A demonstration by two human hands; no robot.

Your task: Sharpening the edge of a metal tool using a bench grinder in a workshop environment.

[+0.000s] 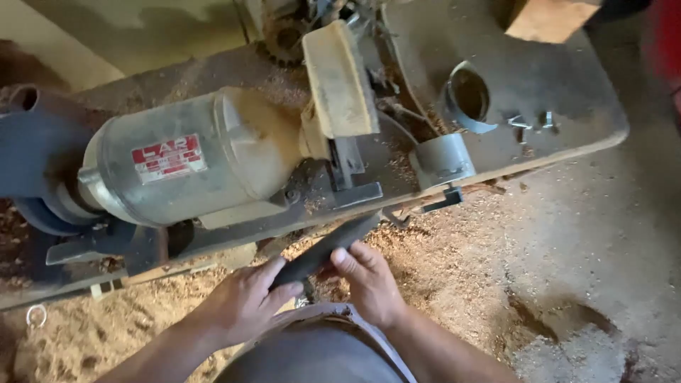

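Head view: left hand (245, 301) and right hand (369, 280) both closed around a dark rubber belt (326, 248) (taut, slanting up), just below the grey electric motor (184, 159), dusty metal table (553, 85) behind, sawdust-covered floor (461, 269) beneath

Your left hand (245, 301) covers the lower end of the dark strip (328, 247), and its upper end passes out of sight under the worktop (567, 92) edge. Both your forearms are cut off by the bottom edge. The blue pulley (32, 152) runs past the left edge; the wooden block (550, 18) past the top. The small metal parts (528, 122) beside the grey cup (468, 96) are too small to identify.
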